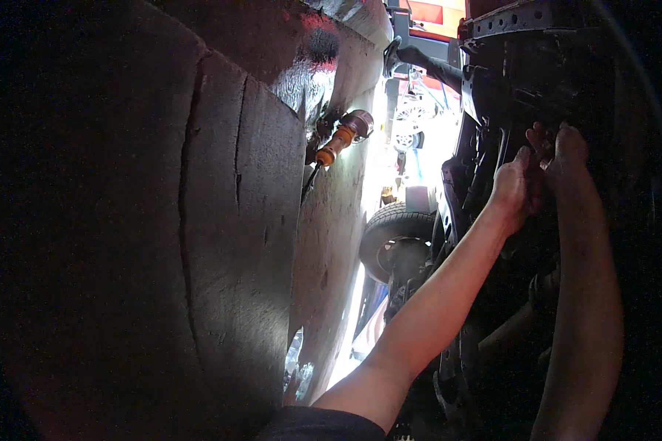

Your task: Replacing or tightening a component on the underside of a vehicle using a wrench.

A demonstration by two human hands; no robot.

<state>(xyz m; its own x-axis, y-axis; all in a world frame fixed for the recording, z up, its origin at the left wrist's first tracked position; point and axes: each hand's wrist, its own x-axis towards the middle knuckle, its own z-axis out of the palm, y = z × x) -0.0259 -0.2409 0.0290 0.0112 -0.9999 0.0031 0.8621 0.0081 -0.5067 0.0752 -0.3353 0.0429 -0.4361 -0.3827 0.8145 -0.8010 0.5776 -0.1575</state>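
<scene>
Both my arms reach up along the dark underside of a vehicle (493, 81) on the right. My left hand (516, 180) is closed close to the underside, its thumb pointing up. Just beside it, my right hand (564, 151) is closed too, with its fingers bent toward the left one. The two hands nearly meet. Deep shadow covers the space between and behind them, so what they grip, if anything, cannot be made out.
A cracked concrete surface (243, 220) fills the left side. On it lies an orange, dark-headed cylindrical thing (338, 143) with a black cord. A tyre (401, 224) stands in the bright gap beyond. Another dim forearm-like shape (509, 329) shows lower right.
</scene>
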